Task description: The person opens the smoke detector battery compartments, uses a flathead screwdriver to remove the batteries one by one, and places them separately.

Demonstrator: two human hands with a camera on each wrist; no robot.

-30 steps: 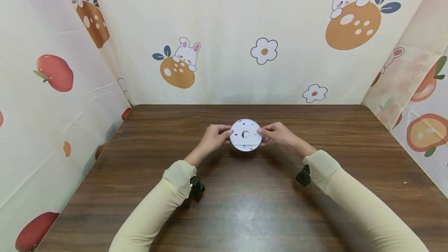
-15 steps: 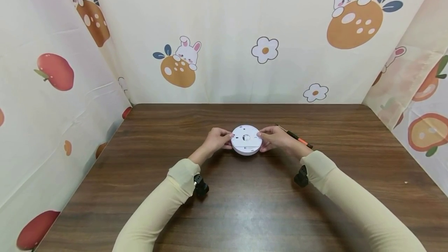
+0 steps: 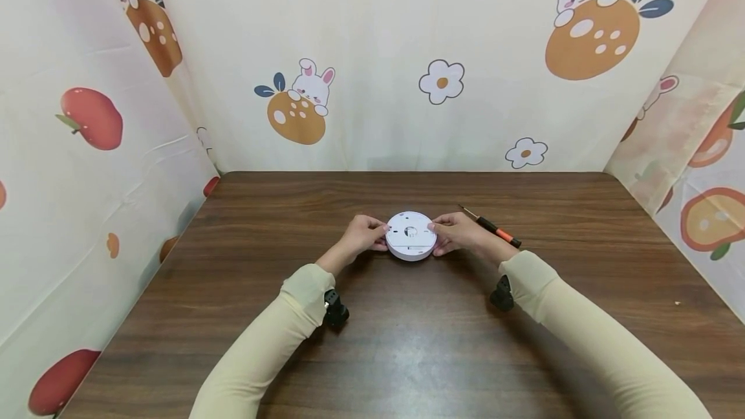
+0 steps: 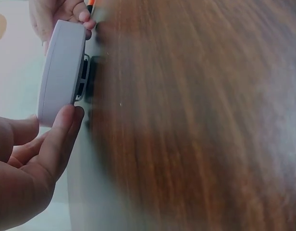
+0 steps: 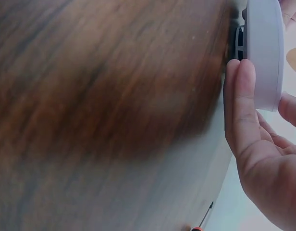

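Note:
A round white smoke detector (image 3: 410, 238) with flat back plate upward is held between both hands near the middle of the table. My left hand (image 3: 361, 235) pinches its left edge, thumb on top and fingers beneath. At the opposite edge, my right hand (image 3: 461, 233) grips it the same way. From the left wrist view, the detector's (image 4: 64, 70) thick side wall and a dark slotted part below face the tabletop. Fingertips (image 5: 245, 77) of the right hand lie under its rim. Whether the underside touches the table cannot be told.
A screwdriver (image 3: 498, 231) with a black and orange handle lies just right of the right hand, its tip pointing away. Brown wood-grain table (image 3: 401, 341) spreads all round. Patterned curtains (image 3: 372, 115) stand behind and at both sides.
Both hands have lowered the smoke detector slightly toward me and tilted it flatter, so its side wall shows. The screwdriver, out of sight a second ago, is now visible beside the right forearm.

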